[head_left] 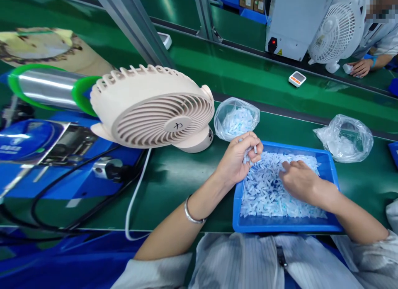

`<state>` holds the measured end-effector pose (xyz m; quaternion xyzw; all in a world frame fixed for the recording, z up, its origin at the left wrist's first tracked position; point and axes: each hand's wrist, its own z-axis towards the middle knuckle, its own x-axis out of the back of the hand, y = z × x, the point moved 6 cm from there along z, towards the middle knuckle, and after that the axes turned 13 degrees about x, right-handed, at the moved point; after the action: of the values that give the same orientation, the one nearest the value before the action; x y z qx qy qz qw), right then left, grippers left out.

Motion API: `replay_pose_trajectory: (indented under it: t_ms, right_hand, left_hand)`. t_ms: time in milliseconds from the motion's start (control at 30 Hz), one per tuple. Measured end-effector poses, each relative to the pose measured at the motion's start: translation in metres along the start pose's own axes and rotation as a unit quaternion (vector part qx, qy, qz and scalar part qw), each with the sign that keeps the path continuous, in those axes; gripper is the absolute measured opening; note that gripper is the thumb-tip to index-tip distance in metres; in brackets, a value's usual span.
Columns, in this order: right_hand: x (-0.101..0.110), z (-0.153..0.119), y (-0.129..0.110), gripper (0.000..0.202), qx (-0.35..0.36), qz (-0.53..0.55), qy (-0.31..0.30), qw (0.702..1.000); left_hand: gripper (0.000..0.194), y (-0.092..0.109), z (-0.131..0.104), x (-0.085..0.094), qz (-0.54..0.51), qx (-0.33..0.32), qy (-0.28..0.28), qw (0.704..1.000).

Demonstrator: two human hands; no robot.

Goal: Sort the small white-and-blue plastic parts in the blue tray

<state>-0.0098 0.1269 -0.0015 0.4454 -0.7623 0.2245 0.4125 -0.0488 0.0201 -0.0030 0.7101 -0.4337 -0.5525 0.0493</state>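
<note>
A blue tray (334, 173) holds a thick layer of small white and pale-blue plastic pieces (264, 193). Over its far left corner my left hand (244, 154) is closed around several of these pieces, with some ends poking out between the fingers. My right hand (300, 181) is down at the pieces in the tray's right half, its fingers curled together; what lies between the fingertips is hidden. Behind the tray stands an open clear bag (238, 119) of similar pieces. Another clear bag (348, 139), with some whitish content, lies to the right.
A beige fan (155, 110) stands left of the tray, its white cable (133, 206) hanging past the table edge. Farther left are a metal roller machine (49, 88) and black cables. Across the frame are a white fan (338, 32), a small display device (297, 78) and a co-worker's hand (360, 68).
</note>
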Motion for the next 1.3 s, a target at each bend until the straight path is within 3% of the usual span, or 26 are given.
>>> replay_pose_trajectory:
  t_ms: [100,167,300,400,600,833,933,1067,1167,1300]
  right_hand:
    - [-0.001,-0.006,0.019,0.015,-0.083,-0.012,0.015,0.996]
    - [0.003,-0.005,0.018,0.017,-0.083,-0.013,0.07,0.994]
    - [0.012,0.005,-0.015,0.016,0.074,-0.028,0.229,0.97]
    - [0.008,0.013,-0.04,0.019,0.167,-0.037,0.301,0.938]
    - [-0.009,0.029,-0.056,0.02,0.176,-0.054,0.294,0.938]
    - [0.001,0.02,-0.059,0.021,0.197,-0.043,0.309,0.929]
    - [0.011,0.013,-0.043,0.021,0.173,-0.006,0.295,0.94]
    - [0.016,-0.001,-0.003,0.02,0.092,0.096,0.257,0.957]
    - [0.016,-0.011,0.021,0.022,0.034,0.13,0.277,0.951]
    - [0.015,-0.01,0.022,0.025,0.041,0.124,0.316,0.94]
  left_hand:
    - [0.007,-0.002,0.001,0.001,-0.009,0.023,-0.006,1.0]
    - [0.005,-0.004,0.002,0.0,-0.023,0.041,-0.021,0.999]
    - [0.012,-0.006,0.002,-0.003,-0.042,0.064,-0.054,0.996]
    - [0.022,-0.006,0.002,-0.003,-0.045,0.073,-0.051,0.995]
    - [0.036,-0.006,0.002,-0.001,-0.044,0.08,-0.041,0.995]
    - [0.019,-0.006,-0.001,0.0,-0.065,0.072,-0.04,0.994]
    - [0.015,-0.005,-0.002,0.0,-0.065,0.066,-0.036,0.995]
    - [0.014,-0.005,-0.002,0.001,-0.06,0.058,-0.027,0.996]
    - [0.014,-0.005,-0.002,0.001,-0.047,0.055,-0.016,0.997]
    - [0.014,-0.005,-0.002,0.002,-0.041,0.062,0.003,0.997]
